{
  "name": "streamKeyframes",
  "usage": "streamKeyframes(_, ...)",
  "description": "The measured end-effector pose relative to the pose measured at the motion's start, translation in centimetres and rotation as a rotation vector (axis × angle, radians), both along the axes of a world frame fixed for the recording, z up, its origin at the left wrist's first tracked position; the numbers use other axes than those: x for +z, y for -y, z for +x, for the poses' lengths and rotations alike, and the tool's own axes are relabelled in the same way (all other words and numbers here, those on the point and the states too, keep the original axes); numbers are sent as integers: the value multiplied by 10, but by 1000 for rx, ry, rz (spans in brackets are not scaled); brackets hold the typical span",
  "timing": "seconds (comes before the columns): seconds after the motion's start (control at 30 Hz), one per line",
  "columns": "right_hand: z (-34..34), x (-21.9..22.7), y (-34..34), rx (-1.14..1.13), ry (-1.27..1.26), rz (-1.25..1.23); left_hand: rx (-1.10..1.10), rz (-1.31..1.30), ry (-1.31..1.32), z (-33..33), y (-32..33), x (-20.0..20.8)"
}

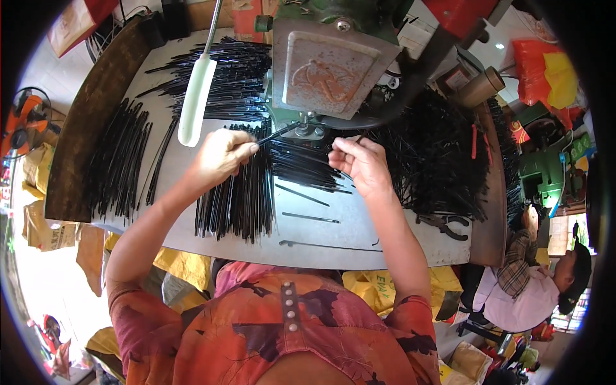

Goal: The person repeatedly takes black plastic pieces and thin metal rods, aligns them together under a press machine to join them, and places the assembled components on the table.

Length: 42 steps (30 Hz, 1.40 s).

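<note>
My left hand (224, 154) is closed in a pinch on a thin black rod (279, 135). The rod slants up to the right, its far end at the small metal fixture (305, 128) below the green machine (337, 61). My right hand (362, 163) is just right of that fixture, fingers curled together; what they hold, if anything, cannot be made out. Beneath my left hand lies a bundle of black rods (237, 199) pointing toward me. Another bundle of rods (301, 167) lies crosswise between my hands, with a few loose rods (311, 218) in front.
More black rods lie at the left (119, 160) and far left (221, 74). A tangled heap (436, 154) fills the right side, with pliers (443, 224) before it. A pale trough-shaped piece (197, 99) hangs on a metal rod. A person (523, 282) sits at the right.
</note>
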State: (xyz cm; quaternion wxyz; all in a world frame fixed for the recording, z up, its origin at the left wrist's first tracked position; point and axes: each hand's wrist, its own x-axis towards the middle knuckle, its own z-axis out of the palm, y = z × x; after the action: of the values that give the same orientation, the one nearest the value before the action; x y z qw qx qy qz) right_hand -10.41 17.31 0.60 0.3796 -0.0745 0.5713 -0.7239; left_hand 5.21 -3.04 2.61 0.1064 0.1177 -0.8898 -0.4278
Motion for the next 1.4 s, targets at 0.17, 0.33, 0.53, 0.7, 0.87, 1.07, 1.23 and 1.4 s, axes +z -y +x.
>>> streamKeyframes(0.17,19,8,8,301,-10,103,50,834,283,11,-37,11)
streamKeyframes(0.33,36,8,26,365,41,-38,-54,1040,260,8,-68,5)
streamKeyframes(0.53,17,10,15,367,75,-99,-92,861,352,3,-59,13)
streamKeyframes(0.7,13,10,8,356,97,-169,-170,1116,462,-5,-52,15)
streamKeyframes(0.87,12,22,1,459,42,-182,-295,1342,392,-1,-49,7)
streamKeyframes(1.07,17,22,-1,400,-19,-227,-302,1258,405,-4,-44,12)
streamKeyframes(1.23,17,14,-3,353,31,-144,-137,1072,385,-3,-52,13)
streamKeyframes(1.4,21,13,0,317,80,-193,-155,1032,404,-4,-51,15)
